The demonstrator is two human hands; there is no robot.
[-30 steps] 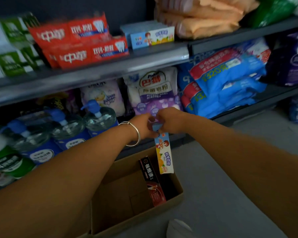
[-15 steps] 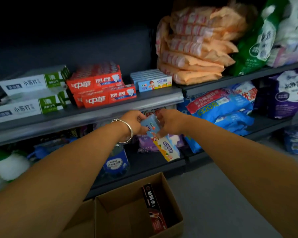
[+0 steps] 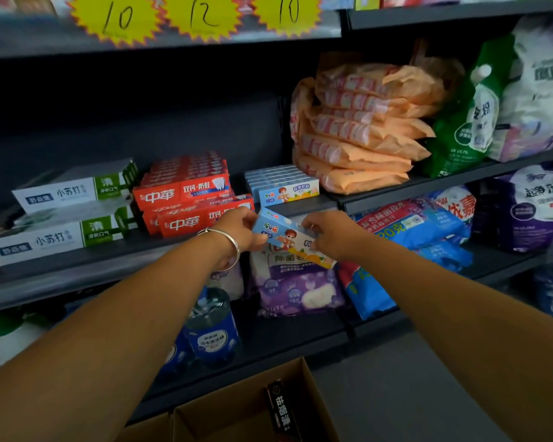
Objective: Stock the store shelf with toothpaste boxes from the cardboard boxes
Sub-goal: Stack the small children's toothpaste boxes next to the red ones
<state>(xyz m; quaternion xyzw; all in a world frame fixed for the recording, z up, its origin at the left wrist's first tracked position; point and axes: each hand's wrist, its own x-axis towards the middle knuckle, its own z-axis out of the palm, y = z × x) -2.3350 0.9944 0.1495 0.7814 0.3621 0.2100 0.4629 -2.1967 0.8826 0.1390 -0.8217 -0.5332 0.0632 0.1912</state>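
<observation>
Just below the shelved blue row [image 3: 283,183], both hands gripped the blue toothpaste box [image 3: 284,236], long axis crosswise: left hand [image 3: 241,229], right hand [image 3: 328,234].

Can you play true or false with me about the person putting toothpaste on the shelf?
1. Both hands hold the light blue toothpaste box. True: the left hand and the right hand each have a grip on it.
2. The red toothpaste boxes sit right of the blue stack. False: they sit left of it.
3. The cardboard box is empty. False: a dark toothpaste box stands inside.
4. A bracelet is on the left wrist. True.
5. The orange packs are stacked on the floor. False: they are on a shelf.
</observation>
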